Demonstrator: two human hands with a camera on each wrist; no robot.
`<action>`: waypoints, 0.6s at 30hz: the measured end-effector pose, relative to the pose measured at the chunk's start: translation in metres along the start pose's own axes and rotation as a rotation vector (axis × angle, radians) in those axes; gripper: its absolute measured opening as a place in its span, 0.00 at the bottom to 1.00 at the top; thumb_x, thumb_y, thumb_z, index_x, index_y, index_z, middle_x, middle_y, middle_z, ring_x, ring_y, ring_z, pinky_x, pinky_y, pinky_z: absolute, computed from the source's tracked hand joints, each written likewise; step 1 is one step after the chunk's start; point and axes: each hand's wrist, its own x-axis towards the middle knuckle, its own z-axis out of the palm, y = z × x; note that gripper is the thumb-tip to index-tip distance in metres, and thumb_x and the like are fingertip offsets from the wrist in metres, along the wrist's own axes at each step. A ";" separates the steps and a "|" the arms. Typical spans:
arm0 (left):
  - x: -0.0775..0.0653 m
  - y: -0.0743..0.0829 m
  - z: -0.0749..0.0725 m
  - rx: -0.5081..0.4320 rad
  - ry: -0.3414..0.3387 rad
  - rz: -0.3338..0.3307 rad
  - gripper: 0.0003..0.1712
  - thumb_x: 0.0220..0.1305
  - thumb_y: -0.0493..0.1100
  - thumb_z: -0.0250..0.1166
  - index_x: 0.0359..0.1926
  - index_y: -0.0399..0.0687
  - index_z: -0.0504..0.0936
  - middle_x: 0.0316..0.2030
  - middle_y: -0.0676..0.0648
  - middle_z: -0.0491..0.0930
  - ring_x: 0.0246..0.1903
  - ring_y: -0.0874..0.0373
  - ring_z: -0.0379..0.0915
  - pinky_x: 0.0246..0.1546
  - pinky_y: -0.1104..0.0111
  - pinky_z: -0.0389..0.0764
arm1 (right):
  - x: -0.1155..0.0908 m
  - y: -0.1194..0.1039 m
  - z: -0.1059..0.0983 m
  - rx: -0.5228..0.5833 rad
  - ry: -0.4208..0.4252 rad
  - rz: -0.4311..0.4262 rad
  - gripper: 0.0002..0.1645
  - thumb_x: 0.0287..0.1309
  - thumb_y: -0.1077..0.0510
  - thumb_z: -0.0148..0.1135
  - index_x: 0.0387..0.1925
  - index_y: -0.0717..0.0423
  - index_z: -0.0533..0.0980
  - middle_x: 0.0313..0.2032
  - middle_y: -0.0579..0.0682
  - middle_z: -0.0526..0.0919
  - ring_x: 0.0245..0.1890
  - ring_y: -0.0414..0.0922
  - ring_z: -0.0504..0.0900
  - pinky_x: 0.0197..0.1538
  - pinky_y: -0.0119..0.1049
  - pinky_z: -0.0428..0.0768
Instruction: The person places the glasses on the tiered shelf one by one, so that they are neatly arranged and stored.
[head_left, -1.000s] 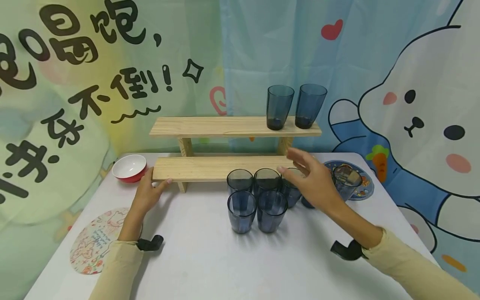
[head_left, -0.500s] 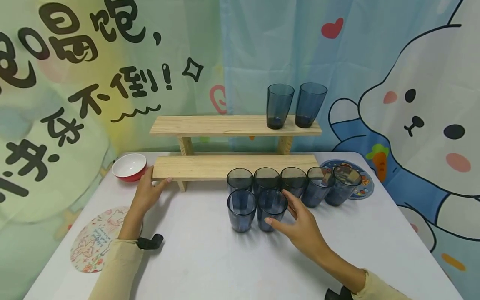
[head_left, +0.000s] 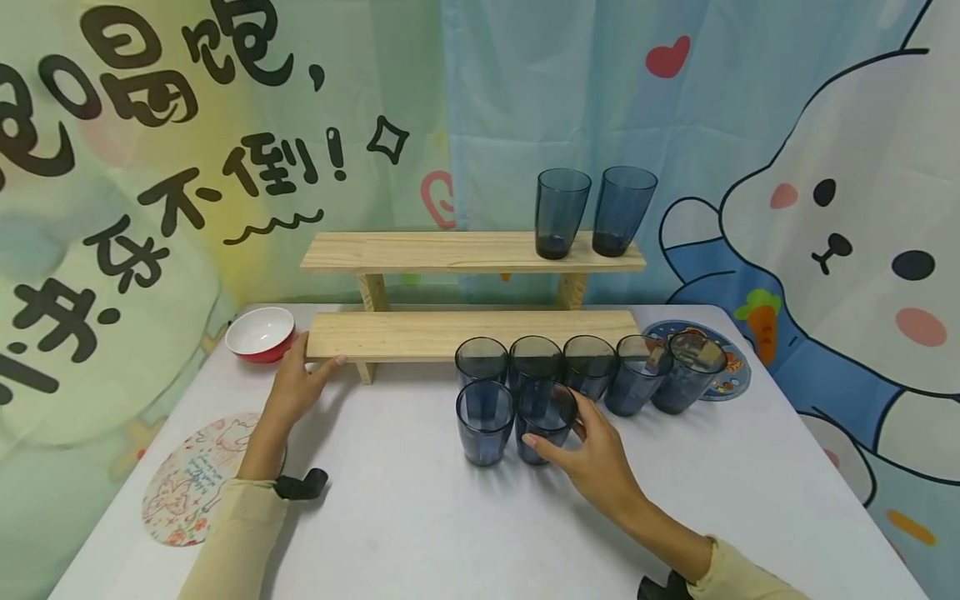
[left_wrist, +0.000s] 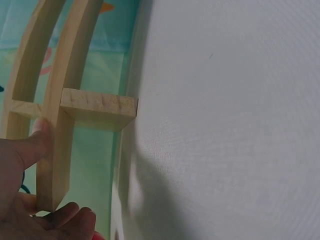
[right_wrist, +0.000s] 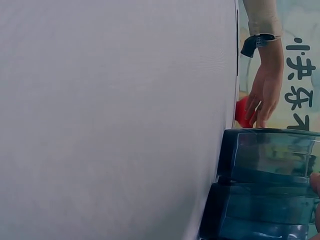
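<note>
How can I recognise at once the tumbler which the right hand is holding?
Find the two-tier wooden shelf on the white table. Before its lower board, blue tumblers stand in two rows; the nearer has two. Choose the right tumbler of that pair: unlike its left neighbour, it is held by the right hand.

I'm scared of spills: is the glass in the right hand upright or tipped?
Upright: the glass has its rim above its base.

Two translucent blue tapered tumblers stand at right atop pale two-tier wooden shelf, seven more tumblers before it on white-topped table in rows of five and, nearer, two, round red-and-white bowl left of shelf, round blue mat right.
</note>
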 end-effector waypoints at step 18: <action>0.000 -0.002 0.000 -0.003 0.003 0.003 0.45 0.76 0.46 0.67 0.78 0.27 0.54 0.73 0.23 0.61 0.77 0.29 0.54 0.78 0.39 0.55 | 0.000 -0.003 -0.003 0.008 0.008 -0.049 0.52 0.56 0.44 0.81 0.76 0.56 0.67 0.72 0.57 0.72 0.72 0.57 0.75 0.72 0.40 0.72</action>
